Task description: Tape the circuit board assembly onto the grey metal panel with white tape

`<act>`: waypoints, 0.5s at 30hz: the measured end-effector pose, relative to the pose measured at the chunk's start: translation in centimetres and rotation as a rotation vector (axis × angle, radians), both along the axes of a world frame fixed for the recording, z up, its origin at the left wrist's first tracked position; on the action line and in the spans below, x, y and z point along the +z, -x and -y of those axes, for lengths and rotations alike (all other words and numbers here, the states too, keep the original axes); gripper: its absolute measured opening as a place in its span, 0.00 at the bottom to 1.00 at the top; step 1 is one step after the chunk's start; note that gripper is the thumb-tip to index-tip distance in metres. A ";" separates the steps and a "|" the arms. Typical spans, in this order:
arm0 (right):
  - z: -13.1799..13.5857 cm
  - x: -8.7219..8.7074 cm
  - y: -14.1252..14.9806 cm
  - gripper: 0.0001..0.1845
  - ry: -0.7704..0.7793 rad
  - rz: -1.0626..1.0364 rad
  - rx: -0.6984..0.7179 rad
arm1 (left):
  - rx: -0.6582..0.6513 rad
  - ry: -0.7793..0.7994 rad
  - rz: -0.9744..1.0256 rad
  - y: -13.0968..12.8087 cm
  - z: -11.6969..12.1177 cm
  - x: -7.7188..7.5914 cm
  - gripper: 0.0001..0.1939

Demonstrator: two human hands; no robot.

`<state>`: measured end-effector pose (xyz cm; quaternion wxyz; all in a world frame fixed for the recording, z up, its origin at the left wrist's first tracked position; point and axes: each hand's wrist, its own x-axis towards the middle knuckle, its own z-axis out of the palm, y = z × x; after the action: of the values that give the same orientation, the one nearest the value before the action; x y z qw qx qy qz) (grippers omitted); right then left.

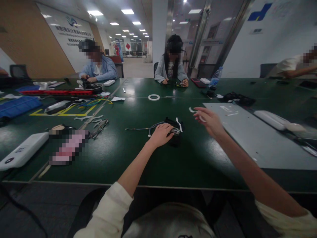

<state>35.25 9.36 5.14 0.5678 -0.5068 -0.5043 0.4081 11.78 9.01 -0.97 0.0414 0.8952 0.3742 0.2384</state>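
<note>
Looking down over a wide dark green table (119,145) with a shiny top. Seeing at its far side one person in a light blue shirt (109,69) and, more to the right, one person in a pale striped top (160,71). Finding on the right half a flat light grey board (247,135), and at the near left a white oblong plastic case (24,150). Having the right hand (209,121) raised near the left edge of the board, half open, with loosely bent fingers. Having the left hand (161,135) at the middle of the table, half closed, with hold of the left part of a small black device (176,132) with a silvery metal piece. Seeing a thin grey cable (138,129) stretched leftward from behind this hand. Noting farther away a white ring-shaped roll (154,99), well apart from both hands. Finding a short white strip (178,124) against the device, and a smaller curved white strip (191,109) just beside the right fingertips; cannot tell whether pinched or not.
</note>
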 end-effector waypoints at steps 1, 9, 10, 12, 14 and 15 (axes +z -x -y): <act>0.5 -0.1 2.8 0.16 -0.008 0.004 0.102 | 0.000 -0.010 0.005 0.0 -0.1 -0.2 0.15; 3.9 -3.1 12.8 0.24 -0.137 0.826 0.322 | -0.044 -0.010 -0.005 0.6 -1.0 -1.6 0.19; 4.0 -3.3 12.7 0.25 -0.157 0.966 0.276 | -0.071 -0.016 -0.003 0.6 -0.9 -1.6 0.19; 4.1 -3.2 12.5 0.27 -0.168 1.164 0.212 | -0.085 -0.020 -0.006 0.7 -0.7 -1.3 0.19; 4.4 -2.7 12.2 0.30 -0.146 1.271 0.206 | -0.054 -0.013 -0.023 0.6 -0.5 -0.9 0.19; 4.6 -2.4 12.0 0.31 -0.133 1.302 0.224 | -0.041 -0.006 -0.036 0.6 -0.4 -0.8 0.19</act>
<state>23.22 4.76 2.77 0.1313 -0.5582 -0.8181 0.0430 11.20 9.38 -1.79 0.0368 0.9070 0.3557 0.2225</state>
